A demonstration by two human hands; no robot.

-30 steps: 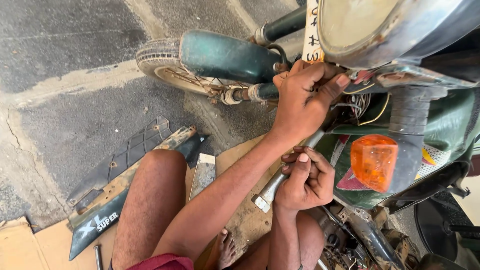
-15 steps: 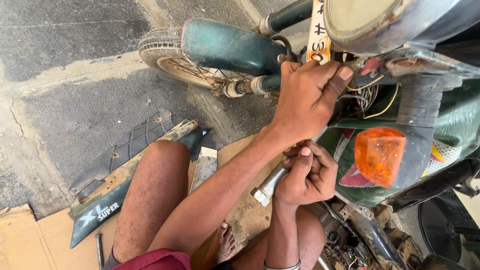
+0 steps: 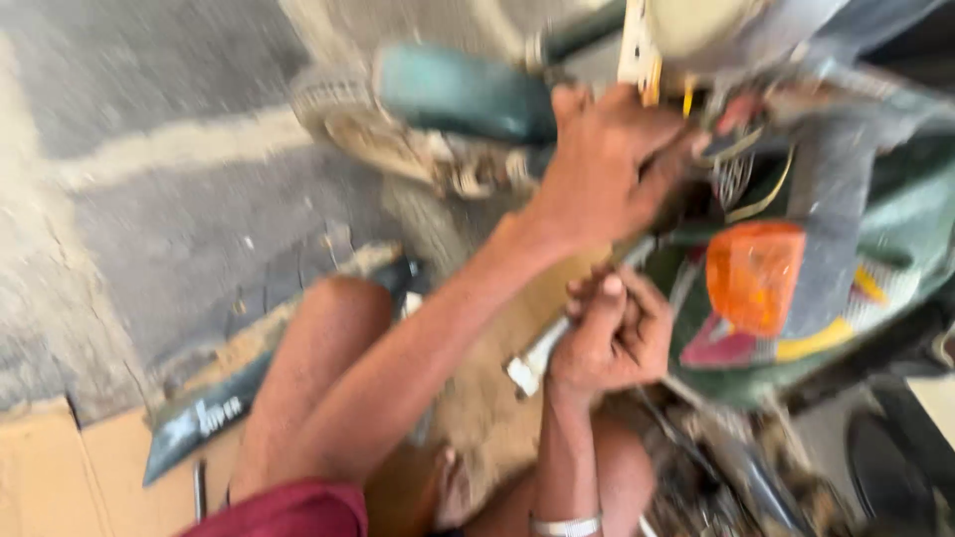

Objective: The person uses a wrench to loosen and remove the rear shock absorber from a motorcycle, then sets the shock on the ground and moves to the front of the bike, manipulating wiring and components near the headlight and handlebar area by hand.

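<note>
L hand (image 3: 607,169) curled, bracing wiring above orange indicator lens (image 3: 753,276); R hand (image 3: 609,336) left of lens, fist closed round metal tool (image 3: 542,356) for leverage.

- 2 hands: left hand (image 3: 607,169) up on the bike's front, right hand (image 3: 612,338) lower, fist round 1 metal tool (image 3: 542,358)
- 1 green motorbike (image 3: 875,239), blurred
- 1 orange indicator lamp (image 3: 753,276)
- 1 front wheel (image 3: 358,119) w/ 1 green mudguard (image 3: 463,94)
- 1 black panel (image 3: 204,418) on ground
- 1 cardboard sheet (image 3: 60,467)
- 1 silver bangle (image 3: 565,525)
</note>
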